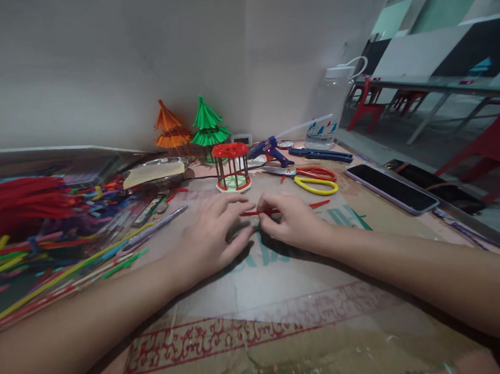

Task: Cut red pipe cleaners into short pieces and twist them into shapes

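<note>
"What are the hands doing?"

"The right hand (288, 218) pinches a thin red strip (249, 213) between thumb and fingers; the left hand (217, 227) is loosely spread just beside it, fingers curved; I can't tell whether its fingertips touch the strip."

"Where's the strip, then?"

"At the right hand's fingertips, one end jutting into the gap towards the left hand; a pale sheet (269, 292) lies beneath both hands."

"And around them?"

"Just beyond the left hand, a small red-topped frame (231, 150); beyond the right, scissors (293, 171) and a blue glue gun (271, 147); left of the left hand, heaped coloured strips (20, 209)."
</note>
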A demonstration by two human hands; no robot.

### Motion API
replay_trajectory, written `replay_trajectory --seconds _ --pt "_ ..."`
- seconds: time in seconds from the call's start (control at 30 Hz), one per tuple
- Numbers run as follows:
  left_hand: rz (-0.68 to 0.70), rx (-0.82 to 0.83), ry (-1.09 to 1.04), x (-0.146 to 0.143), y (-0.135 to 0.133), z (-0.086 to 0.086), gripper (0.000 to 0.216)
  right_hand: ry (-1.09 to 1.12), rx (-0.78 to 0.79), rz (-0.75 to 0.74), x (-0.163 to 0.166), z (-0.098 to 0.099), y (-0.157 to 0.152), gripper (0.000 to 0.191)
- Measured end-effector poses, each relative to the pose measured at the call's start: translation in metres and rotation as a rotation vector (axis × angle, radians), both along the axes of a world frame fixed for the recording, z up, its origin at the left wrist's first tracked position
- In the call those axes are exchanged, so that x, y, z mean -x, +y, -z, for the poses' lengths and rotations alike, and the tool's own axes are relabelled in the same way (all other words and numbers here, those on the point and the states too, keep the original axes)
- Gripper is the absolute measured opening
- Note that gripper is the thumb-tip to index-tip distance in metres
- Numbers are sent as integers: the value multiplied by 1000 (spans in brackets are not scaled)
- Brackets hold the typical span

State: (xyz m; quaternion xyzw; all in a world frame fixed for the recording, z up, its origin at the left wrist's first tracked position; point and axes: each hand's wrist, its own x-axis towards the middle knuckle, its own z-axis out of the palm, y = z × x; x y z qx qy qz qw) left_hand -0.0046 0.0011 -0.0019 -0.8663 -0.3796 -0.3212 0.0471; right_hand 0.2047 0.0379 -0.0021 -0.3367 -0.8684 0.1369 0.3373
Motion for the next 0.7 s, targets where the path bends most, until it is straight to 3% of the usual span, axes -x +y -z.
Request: replay_trajectory --seconds 0.27,0.37,0.47,0.57,0.7 --pt "17 16 54 -5 -10 -3 28 -50 -94 49 -1 -3 -2 4" --pt "-7 137 7 -11 -18 -4 26 -64 -109 48 -2 -3 -2 4" --pt "12 337 -81 -19 -27 -2 37 -57 -116 57 -4 -3 0 6" --pt "54 392 -144 -21 -28 2 46 -58 -202 49 -8 -5 2 7" --pt "26 447 -302 -19 -16 2 31 -122 -345 6 -10 -6 5 7"
